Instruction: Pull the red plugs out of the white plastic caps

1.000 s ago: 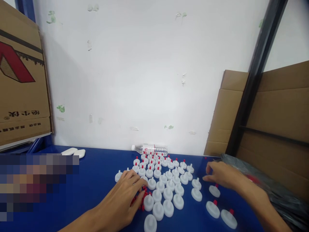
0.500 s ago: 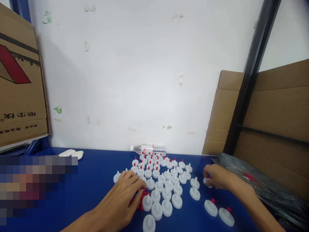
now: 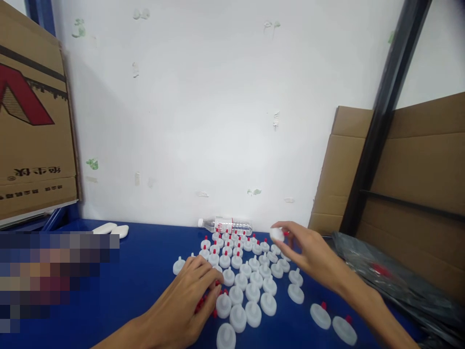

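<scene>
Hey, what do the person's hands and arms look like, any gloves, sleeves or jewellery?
Both are bare. The left hand and the right hand wear no gloves, and no ring, watch or bracelet shows. The left forearm and right forearm are uncovered to the picture's edge, so no sleeve is in view.

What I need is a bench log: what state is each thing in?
Right hand: aloft, pinching one white cap.
Left hand: palm down on red plugs.
Other white caps: standing on blue table.
Water bottle: lying sideways, capped.
</scene>
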Tool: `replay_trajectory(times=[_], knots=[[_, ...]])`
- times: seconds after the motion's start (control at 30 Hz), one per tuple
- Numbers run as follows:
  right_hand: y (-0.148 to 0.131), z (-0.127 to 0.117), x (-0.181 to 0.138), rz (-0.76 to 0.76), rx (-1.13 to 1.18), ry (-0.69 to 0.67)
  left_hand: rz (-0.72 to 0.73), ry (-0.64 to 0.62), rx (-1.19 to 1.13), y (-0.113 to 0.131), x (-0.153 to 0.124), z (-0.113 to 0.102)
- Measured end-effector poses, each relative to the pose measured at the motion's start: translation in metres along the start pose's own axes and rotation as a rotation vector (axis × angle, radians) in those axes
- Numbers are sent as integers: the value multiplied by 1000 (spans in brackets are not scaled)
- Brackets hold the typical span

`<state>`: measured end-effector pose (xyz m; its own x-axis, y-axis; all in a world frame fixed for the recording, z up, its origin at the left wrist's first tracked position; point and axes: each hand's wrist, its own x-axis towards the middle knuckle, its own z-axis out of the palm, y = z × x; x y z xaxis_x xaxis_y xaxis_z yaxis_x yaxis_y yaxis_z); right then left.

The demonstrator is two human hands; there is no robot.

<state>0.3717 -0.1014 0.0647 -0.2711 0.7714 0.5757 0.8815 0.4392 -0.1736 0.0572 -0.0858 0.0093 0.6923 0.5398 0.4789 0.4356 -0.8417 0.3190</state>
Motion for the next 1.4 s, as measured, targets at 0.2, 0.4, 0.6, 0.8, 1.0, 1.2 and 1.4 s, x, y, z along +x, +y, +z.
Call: replay_trajectory(times=[0.2, 0.4, 0.6, 0.8, 1.0, 1.2, 1.4], knots=[[-51, 31, -10, -284, 46, -56, -15, 16, -22, 6, -2, -1], [-76, 50, -21, -465, -30, -13, 81, -8, 10, 3, -5, 4], [-87, 55, -22, -530, -29, 26, 238, 60, 11, 2, -6, 11], [-82, 52, -20, -604, -1, 90, 257, 22, -36, 7, -1, 2], [-89, 39, -14, -703, -114, 265, 219, 88, -153, 5, 0, 7], [-45, 18, -11, -570, -324, 453, -38, 243, -136, -7, -17, 17], [9, 1, -7, 6, -327, 321, 1, 127, -43, -5, -8, 5]])
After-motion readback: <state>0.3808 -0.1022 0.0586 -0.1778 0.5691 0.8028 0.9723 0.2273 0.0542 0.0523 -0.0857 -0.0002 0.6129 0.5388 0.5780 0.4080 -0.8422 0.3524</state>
